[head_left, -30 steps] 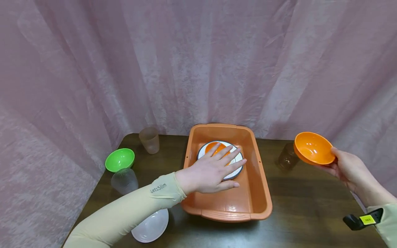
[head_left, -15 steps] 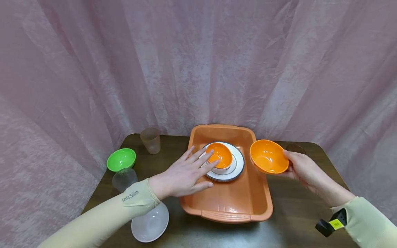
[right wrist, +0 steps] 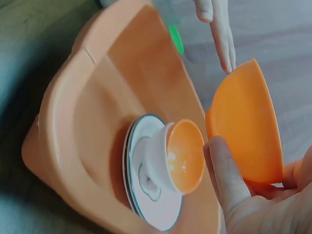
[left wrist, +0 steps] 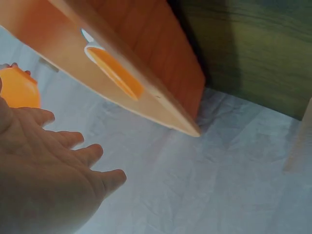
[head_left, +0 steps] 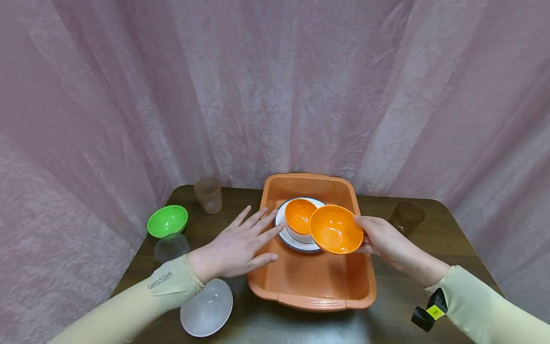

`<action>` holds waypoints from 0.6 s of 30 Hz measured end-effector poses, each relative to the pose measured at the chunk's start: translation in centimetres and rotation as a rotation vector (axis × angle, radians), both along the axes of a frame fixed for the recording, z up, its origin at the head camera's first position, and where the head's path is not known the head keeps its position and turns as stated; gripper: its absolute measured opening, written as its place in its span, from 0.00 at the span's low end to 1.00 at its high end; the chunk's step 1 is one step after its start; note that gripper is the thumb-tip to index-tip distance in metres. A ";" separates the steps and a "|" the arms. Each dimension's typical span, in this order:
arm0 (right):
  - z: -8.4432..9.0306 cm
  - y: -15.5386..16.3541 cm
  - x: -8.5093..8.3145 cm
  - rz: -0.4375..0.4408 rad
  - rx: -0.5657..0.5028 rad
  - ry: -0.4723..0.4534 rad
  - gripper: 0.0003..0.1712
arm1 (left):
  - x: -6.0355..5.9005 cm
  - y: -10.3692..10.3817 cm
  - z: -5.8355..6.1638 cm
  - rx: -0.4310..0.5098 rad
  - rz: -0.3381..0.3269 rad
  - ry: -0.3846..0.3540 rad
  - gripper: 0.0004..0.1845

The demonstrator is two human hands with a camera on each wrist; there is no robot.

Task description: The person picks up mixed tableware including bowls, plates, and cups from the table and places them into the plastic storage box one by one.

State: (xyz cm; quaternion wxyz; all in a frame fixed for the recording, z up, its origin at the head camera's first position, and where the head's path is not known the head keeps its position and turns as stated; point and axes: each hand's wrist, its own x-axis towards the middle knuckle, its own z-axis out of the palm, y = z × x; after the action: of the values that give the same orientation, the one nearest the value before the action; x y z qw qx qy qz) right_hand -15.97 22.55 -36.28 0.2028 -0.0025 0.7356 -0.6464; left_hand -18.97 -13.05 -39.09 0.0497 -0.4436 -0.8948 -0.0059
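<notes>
My right hand (head_left: 382, 239) grips an orange bowl (head_left: 336, 230) by its right side, thumb at the rim, above the orange-brown plastic basin (head_left: 318, 286). Inside the basin, white plates with a dark blue rim (head_left: 281, 215) lie stacked. On them sits a smaller bowl, orange inside and white outside (head_left: 299, 216); in the right wrist view, this nested orange bowl (right wrist: 187, 156) shows a white bowl (right wrist: 156, 153) around it. My left hand (head_left: 234, 246) holds nothing, fingers spread, over the basin's left edge. The left wrist view shows its open palm (left wrist: 44, 161).
Left of the basin stand a green bowl (head_left: 167, 221), a clear cup (head_left: 172, 247) and a pinkish translucent cup (head_left: 208, 195). A white bowl (head_left: 207, 308) lies near the front left. A brown translucent cup (head_left: 407, 217) stands at right, and a pink curtain (head_left: 275, 86) hangs behind the table.
My right hand has carried the orange bowl leftward from beside the brown cup to over the basin. My left hand has drawn back left from above the plates.
</notes>
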 end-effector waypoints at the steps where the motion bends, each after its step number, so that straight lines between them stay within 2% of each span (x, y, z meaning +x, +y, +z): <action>1: -0.1 -0.3 0.0 0.010 -0.002 -0.001 0.34 | 0.0 -0.2 -0.1 0.002 0.000 0.001 0.38; 5: -0.4 -1.0 -0.2 0.013 -0.001 -0.020 0.33 | 0.0 -0.3 -0.3 0.017 0.004 -0.016 0.39; 7: -0.5 -1.2 -0.2 0.017 -0.007 -0.023 0.33 | -0.1 0.0 -0.2 0.051 0.015 -0.082 0.39; 8: -0.6 -1.3 -0.3 0.012 -0.013 -0.029 0.33 | -0.1 0.2 -0.1 0.087 0.024 -0.151 0.39; 10: -0.6 -1.5 -0.3 0.017 -0.017 -0.029 0.33 | -0.2 0.8 0.3 0.192 0.052 -0.342 0.38; 16: -0.8 -2.5 -0.6 -0.006 0.005 -0.047 0.32 | -0.4 3.5 1.3 0.586 0.237 -1.033 0.36; 18: -0.9 -2.9 -0.6 -0.009 0.002 -0.046 0.32 | -0.4 4.4 1.2 0.706 0.279 -1.215 0.34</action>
State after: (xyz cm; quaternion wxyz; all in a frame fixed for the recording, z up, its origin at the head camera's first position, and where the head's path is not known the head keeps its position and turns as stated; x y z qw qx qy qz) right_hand -16.57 19.64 -37.20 0.2170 0.0159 0.7314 -0.6463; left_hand -19.37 -8.63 -37.85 -0.3166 -0.2008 -0.7572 -0.5349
